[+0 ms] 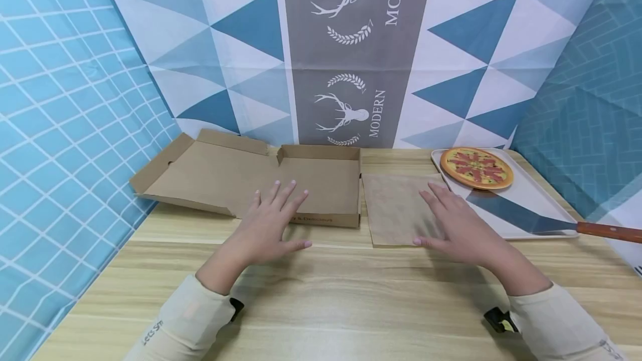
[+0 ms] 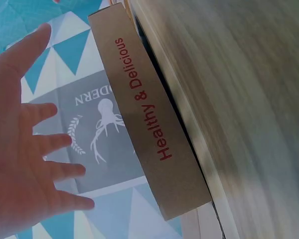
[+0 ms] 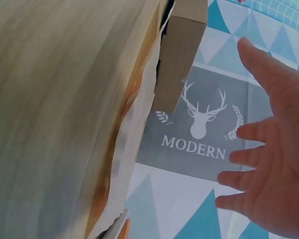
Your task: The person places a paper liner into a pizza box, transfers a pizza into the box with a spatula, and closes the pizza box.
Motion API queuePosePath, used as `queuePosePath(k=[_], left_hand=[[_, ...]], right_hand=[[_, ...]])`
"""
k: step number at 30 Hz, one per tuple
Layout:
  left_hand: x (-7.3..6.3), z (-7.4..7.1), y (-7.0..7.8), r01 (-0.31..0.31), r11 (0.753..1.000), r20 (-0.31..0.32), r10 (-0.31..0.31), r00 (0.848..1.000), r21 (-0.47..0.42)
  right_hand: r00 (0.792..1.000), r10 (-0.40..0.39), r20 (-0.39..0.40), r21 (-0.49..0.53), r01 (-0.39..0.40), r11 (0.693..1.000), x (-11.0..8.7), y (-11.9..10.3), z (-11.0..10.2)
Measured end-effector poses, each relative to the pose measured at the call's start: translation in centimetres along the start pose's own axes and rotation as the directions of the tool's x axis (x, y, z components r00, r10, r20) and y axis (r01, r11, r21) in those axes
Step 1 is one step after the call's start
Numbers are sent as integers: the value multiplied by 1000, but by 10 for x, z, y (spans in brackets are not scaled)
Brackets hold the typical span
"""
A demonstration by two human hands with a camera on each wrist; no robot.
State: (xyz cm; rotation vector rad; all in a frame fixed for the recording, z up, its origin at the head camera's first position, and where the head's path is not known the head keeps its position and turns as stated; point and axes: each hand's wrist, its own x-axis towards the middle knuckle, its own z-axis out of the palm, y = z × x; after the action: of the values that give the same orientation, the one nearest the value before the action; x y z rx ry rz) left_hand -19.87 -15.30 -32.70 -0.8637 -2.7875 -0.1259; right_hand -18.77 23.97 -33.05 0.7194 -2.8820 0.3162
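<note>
Nearest, left hand [image 1: 263,235] and right hand [image 1: 458,222] are held above the tabletop [image 1: 321,305], each grip's fingers apart, nothing grasped. Opened box [image 1: 321,174] is placed far left, tray [image 1: 531,177] far right, paper [image 1: 396,208] between, spatula [image 1: 531,219] and pizza [image 1: 477,168] on tray. Preparation seems in hand; next, fingers must be closed.

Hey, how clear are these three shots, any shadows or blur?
Head view: soft shadows on the table by the left hand and right hand; left wrist view: the table's grain blurred, red lettering on the cardboard box readable; right wrist view: the table's grain smeared, white deer on the backdrop clear.
</note>
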Motion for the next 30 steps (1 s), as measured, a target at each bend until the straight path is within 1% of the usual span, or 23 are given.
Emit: queuePosePath(k=[3, 7, 9, 11, 18, 22, 24, 27, 29, 30], left_hand=[[2, 0, -1, -36, 999, -66, 35, 997, -10], [4, -1, -1, -88, 995, -161, 79, 984, -51], [4, -2, 0, -106, 992, -193, 91, 977, -73], [5, -2, 2, -115, 990, -211, 95, 973, -86], [6, -1, 6, -110, 984, -221, 77, 972, -138], [7, 2, 8, -107, 979, -232, 64, 971, -176], [8, 3, 11, -94, 973, -228, 45, 973, -210], [9, 3, 15, -68, 962, -224, 8, 975, -263], [10, 3, 18, -51, 950, -221, -19, 975, -307], [12, 4, 20, -40, 941, -214, -35, 976, -337]], right_hand=[[999, 5, -45, 23, -4, 1000, 1, 2, 1], [995, 32, -93, 54, -27, 998, 3, 3, 2], [993, 51, -110, 70, -44, 997, 3, 4, 2], [989, 69, -129, 81, -59, 995, 2, 4, 2], [970, 135, -203, 107, -116, 987, 1, 5, 1], [960, 167, -225, 133, -139, 981, -1, 8, 2], [957, 179, -227, 142, -150, 978, -2, 10, 2], [957, 204, -207, 156, -173, 972, -3, 13, 3], [958, 218, -186, 162, -189, 969, -4, 15, 3], [958, 228, -175, 163, -200, 966, -5, 16, 3]])
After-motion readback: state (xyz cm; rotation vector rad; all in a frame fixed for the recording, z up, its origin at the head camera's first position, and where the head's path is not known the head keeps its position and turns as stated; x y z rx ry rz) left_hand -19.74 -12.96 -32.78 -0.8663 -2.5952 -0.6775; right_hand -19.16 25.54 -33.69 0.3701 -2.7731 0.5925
